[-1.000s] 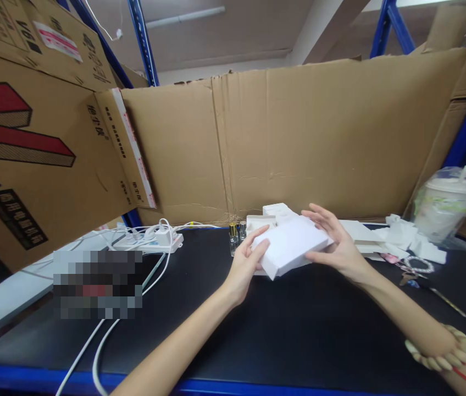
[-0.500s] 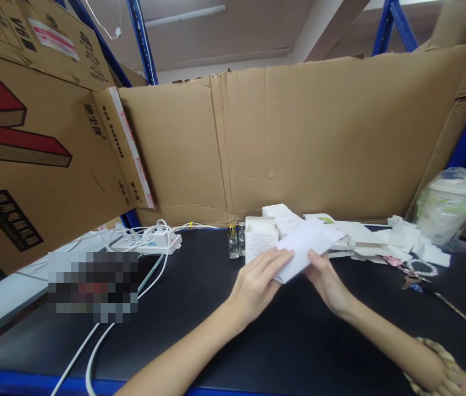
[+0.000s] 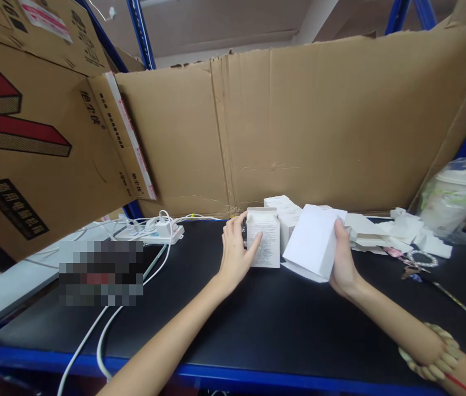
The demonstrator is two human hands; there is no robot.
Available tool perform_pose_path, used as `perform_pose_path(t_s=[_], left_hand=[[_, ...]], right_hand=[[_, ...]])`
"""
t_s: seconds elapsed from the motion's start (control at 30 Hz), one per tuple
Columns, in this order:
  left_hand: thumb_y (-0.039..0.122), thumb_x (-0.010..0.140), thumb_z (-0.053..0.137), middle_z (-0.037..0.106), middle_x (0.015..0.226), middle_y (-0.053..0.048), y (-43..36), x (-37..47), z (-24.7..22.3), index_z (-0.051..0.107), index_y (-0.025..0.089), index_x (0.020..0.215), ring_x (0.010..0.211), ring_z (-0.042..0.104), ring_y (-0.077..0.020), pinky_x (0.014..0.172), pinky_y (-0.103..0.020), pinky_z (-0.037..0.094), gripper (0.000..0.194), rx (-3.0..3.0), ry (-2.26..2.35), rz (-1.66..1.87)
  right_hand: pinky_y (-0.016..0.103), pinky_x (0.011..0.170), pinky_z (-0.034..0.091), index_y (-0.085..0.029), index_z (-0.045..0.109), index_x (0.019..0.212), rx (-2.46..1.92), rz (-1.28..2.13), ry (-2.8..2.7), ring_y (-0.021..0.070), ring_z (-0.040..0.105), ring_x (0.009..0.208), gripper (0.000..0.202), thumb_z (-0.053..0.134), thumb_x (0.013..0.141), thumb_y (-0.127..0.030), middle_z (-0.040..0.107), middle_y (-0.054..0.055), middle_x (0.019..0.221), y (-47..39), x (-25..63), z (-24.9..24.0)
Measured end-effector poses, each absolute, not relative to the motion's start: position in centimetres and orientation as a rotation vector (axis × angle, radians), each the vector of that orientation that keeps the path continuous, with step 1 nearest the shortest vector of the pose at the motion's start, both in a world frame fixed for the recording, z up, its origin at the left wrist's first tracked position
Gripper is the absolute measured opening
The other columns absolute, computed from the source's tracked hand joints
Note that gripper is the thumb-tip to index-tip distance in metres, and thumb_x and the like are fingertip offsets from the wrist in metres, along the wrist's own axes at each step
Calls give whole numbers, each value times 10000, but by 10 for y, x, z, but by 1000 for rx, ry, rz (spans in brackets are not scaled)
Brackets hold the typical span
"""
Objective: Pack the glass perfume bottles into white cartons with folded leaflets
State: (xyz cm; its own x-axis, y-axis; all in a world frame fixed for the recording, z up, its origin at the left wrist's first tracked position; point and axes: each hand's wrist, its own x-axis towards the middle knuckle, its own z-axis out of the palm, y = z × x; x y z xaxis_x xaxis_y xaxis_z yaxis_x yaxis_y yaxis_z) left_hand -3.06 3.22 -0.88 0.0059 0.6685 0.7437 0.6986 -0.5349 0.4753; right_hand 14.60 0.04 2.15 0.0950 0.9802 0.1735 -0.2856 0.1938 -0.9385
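Observation:
An opened-out white paper box [image 3: 311, 242] is tilted above the table, its lower flap hanging loose. My right hand [image 3: 343, 258] grips it by the right side, thumb on the top edge. My left hand [image 3: 236, 250] is apart from that box, reaching to the small glass bottles behind its fingers, which are mostly hidden. Its fingers are stretched and the thumb stands apart, over the front of a small printed white carton [image 3: 266, 247]. Whether the fingers touch a bottle does not show. More white cartons [image 3: 283, 209] stand just behind the printed one.
Flattened white boxes and crumpled paper [image 3: 401, 231] lie to the right, near keys with a beaded ring [image 3: 422, 259] and a bagged drink cup [image 3: 459, 192]. At left are a power strip [image 3: 159, 232], white cables and a blurred-out item [image 3: 101, 272]. Cardboard [image 3: 299, 126] walls the black table's back.
My left hand has let go of the white box and moved left to the bottles. The box has opened out into shape and now hangs in my right hand alone.

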Motion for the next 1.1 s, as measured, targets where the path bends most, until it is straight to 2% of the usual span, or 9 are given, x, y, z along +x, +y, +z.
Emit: perform_pose_path(t_s=[0.23, 0.33, 0.47, 0.57, 0.67, 0.73, 0.83, 0.93, 1.1], left_hand=[[365, 843, 462, 561, 1152, -104, 35, -31, -14, 347, 236, 1293, 1073, 495, -244, 920, -464, 384, 482, -2402, -1680, -1615], [363, 844, 465, 604, 1042, -89, 37, -32, -15, 326, 228, 1299, 1017, 538, -230, 895, -451, 417, 494, -2426, -1641, -1688], [349, 833, 490, 578, 1000, -72, 34, -32, -12, 345, 225, 1262, 920, 572, -183, 815, -357, 486, 469, -2397, -1312, -1682], [319, 829, 479, 540, 1017, -66, 27, -31, -8, 356, 237, 1232, 823, 595, -144, 651, -255, 519, 429, -2435, -1020, -1486], [277, 811, 468, 533, 1002, -52, 19, -29, -4, 363, 244, 1199, 695, 606, -110, 474, -185, 480, 403, -2471, -910, -1268], [249, 804, 459, 542, 1033, -57, 14, -27, -2, 365, 237, 1172, 649, 610, -99, 423, -171, 457, 380, -2464, -886, -1176], [223, 831, 419, 564, 1070, -77, 11, -23, -1, 359, 208, 1114, 604, 610, -85, 386, -162, 429, 289, -2451, -852, -1130], [214, 865, 374, 600, 1017, -76, 10, -22, -2, 337, 193, 1041, 614, 627, -91, 370, -152, 406, 181, -2464, -776, -1182], [240, 892, 366, 635, 1020, -102, 11, -20, -3, 313, 189, 1014, 642, 661, -109, 371, -152, 409, 142, -2392, -716, -1304]], right_hand=[[426, 882, 486, -191, 606, 1061, -848, 1376, -1033, 287, 624, 1008, 569, 320, 786, -599, 718, 79, 957, -5, 147, 26], [426, 885, 481, -193, 613, 1049, -826, 1415, -1069, 285, 630, 996, 558, 336, 779, -595, 716, 78, 973, -8, 148, 28], [423, 888, 477, -208, 604, 1051, -838, 1427, -1043, 285, 626, 1005, 574, 403, 732, -641, 711, 76, 1001, -8, 150, 29], [421, 882, 482, -229, 590, 1060, -830, 1410, -983, 286, 618, 1019, 600, 470, 680, -677, 703, 70, 1027, -7, 151, 28], [419, 886, 481, -240, 591, 1059, -813, 1393, -926, 289, 616, 1022, 656, 521, 613, -716, 700, 70, 1036, -7, 152, 30], [416, 895, 477, -246, 586, 1086, -807, 1356, -909, 288, 607, 1037, 707, 540, 577, -735, 695, 67, 1052, -8, 152, 32], [419, 904, 472, -262, 547, 1166, -803, 1316, -926, 280, 587, 1074, 757, 542, 579, -739, 679, 55, 1093, -8, 153, 33], [414, 898, 477, -279, 513, 1212, -791, 1286, -985, 269, 586, 1076, 759, 525, 609, -739, 665, 47, 1124, -7, 154, 32], [384, 833, 515, -274, 490, 1229, -810, 1174, -993, 257, 612, 1028, 743, 455, 656, -744, 666, 46, 1114, -7, 154, 32]])
